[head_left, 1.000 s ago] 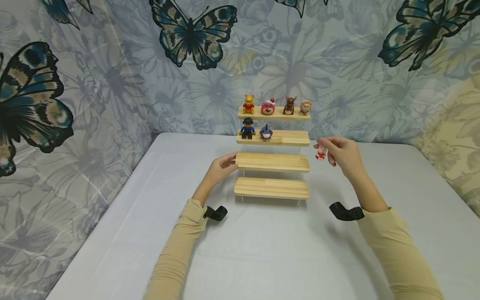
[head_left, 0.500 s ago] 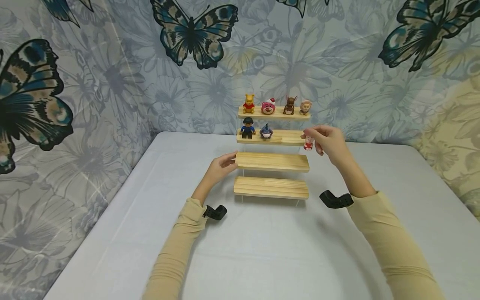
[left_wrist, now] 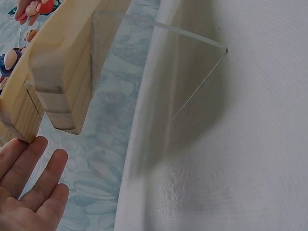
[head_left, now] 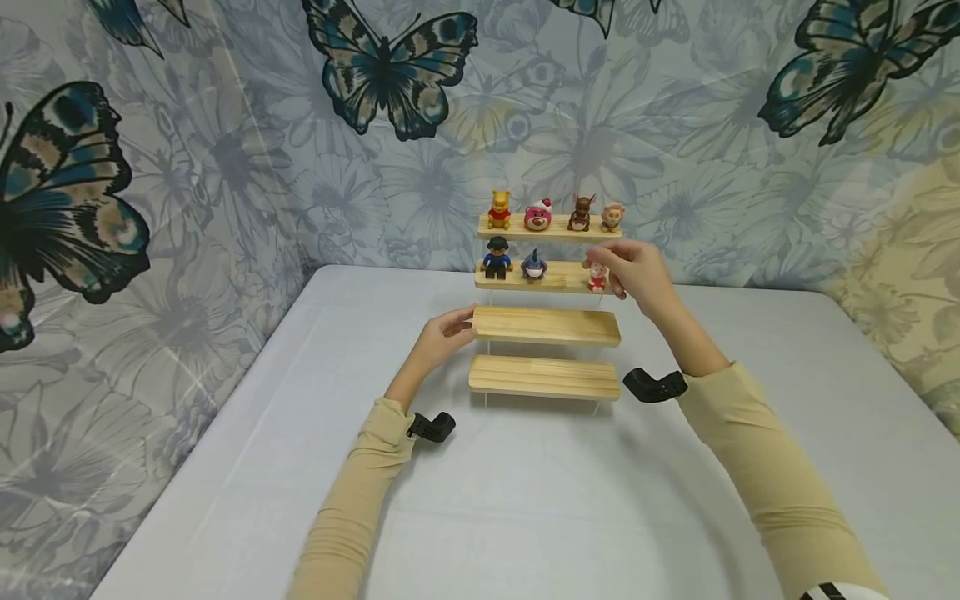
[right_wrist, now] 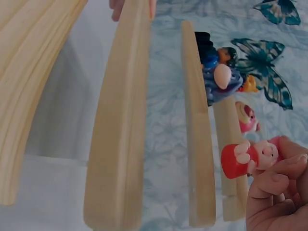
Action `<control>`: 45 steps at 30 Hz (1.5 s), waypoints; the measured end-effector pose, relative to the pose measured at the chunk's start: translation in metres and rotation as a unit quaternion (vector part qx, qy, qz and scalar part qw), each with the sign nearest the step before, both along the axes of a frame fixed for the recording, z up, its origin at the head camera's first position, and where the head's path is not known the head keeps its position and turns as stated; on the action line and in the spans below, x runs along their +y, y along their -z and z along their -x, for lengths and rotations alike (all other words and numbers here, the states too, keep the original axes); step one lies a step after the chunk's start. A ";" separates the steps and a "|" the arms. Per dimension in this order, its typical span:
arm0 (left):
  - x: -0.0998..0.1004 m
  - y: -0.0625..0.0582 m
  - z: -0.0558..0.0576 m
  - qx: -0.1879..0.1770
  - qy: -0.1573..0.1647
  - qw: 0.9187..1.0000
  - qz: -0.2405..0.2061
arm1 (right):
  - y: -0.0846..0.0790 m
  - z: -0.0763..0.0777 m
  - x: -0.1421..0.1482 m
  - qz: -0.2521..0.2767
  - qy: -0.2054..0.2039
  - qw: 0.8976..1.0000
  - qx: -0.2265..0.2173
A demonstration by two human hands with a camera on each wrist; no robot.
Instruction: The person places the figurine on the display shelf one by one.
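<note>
My right hand (head_left: 636,271) pinches a small pink pig figurine (head_left: 597,277) in red clothing by the top of its head. In the head view the figurine overlaps the right end of the second shelf (head_left: 566,277) from the top. The right wrist view shows the pig figurine (right_wrist: 248,156) sideways, just beside that shelf's edge. My left hand (head_left: 442,337) touches the left end of the third shelf (head_left: 546,325). Its fingers (left_wrist: 54,175) are loosely extended in the left wrist view, fingertips at the wood; the thumb is hidden there.
On the top shelf stand a yellow bear figurine (head_left: 498,210), a pink bear head (head_left: 537,216), a brown figurine (head_left: 580,214) and a beige one (head_left: 611,217). A blue-clad toy man (head_left: 497,258) and a blue donkey figurine (head_left: 534,265) share the second shelf. Below is the lowest shelf (head_left: 543,377).
My right hand has carried the pig figurine left and slightly up, from beside the rack to the right end of the second shelf. The left hand has stayed in place.
</note>
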State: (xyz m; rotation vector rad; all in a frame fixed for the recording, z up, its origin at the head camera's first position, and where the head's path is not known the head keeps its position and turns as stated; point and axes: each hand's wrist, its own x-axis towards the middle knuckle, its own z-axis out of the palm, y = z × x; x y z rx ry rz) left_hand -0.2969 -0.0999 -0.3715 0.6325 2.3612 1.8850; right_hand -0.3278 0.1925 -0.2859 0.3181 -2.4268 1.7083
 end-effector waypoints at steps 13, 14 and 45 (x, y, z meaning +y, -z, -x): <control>0.000 0.001 0.001 -0.010 0.007 1.000 -0.001 | 0.004 0.019 -0.014 0.103 -0.038 0.994 -0.025; 0.000 0.001 0.001 -0.009 0.006 1.000 -0.002 | 0.005 0.021 -0.015 0.106 -0.037 0.993 -0.026; 0.001 -0.001 0.000 0.000 -0.002 1.000 0.008 | -0.002 0.018 -0.019 0.109 -0.011 0.989 -0.094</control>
